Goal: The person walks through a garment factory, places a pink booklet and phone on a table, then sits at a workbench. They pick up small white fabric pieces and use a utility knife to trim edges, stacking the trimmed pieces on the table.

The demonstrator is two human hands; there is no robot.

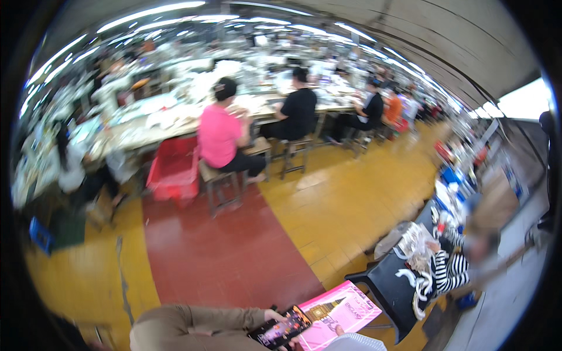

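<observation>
At the lower edge, my left hand [276, 316] is closed on a smartphone [281, 330], a flat black shape with a colourful pattern. It comes out at the end of brown cloth [175, 324]. Beside it, a flat pink notebook [363, 310] with a golden clock tower on its cover lies tilted, partly behind the phone. My right hand [339, 331] grips the notebook's near edge, next to pale striped cloth [357, 343]. More fingers show under the phone's lower end; whose they are, I cannot tell.
A black table [383, 295] with white pieces stands at right, where a person in striped sleeves [451, 272] handles white material. Across the yellow and red floor, several people sit on stools along a long worktable [137, 136]. A red crate [175, 167] stands beside a person in pink [219, 134].
</observation>
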